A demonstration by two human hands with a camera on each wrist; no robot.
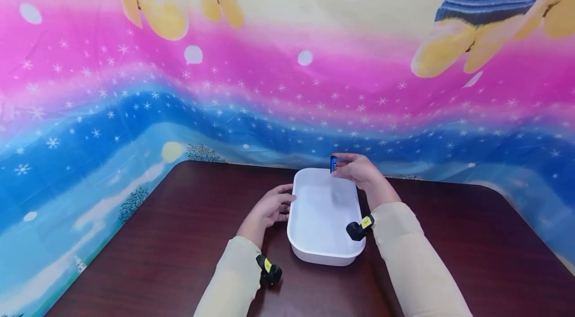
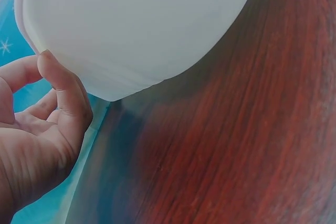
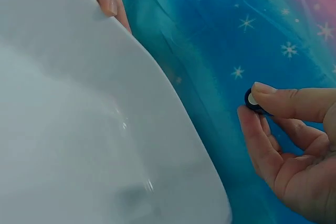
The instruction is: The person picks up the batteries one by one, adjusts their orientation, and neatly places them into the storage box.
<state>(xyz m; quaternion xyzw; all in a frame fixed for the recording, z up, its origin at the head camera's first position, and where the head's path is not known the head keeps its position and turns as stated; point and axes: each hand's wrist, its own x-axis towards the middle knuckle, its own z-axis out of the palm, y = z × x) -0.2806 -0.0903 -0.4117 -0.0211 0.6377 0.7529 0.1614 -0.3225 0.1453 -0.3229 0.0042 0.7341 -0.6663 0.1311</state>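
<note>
My right hand (image 1: 359,171) pinches a small blue-and-black battery (image 1: 333,164) between thumb and fingertips, upright over the far right rim of a white plastic tub (image 1: 323,249). The right wrist view shows the battery's pale round end (image 3: 253,98) in a dark ring, apart from the tub. At the tub's left side is my left hand (image 1: 271,206), its fingers bent and a fingertip on the rim. The left wrist view shows this hand (image 2: 44,124) at the tub's edge, other fingers outside the wall. No other objects show inside the tub.
The tub stands on a dark red-brown wooden table (image 1: 193,237). Behind the table hangs a cloth (image 1: 269,82) printed with snowflakes and toy bears. Black cameras are strapped at the left wrist (image 1: 269,271) and right wrist (image 1: 359,228), the right one above the tub's near right corner.
</note>
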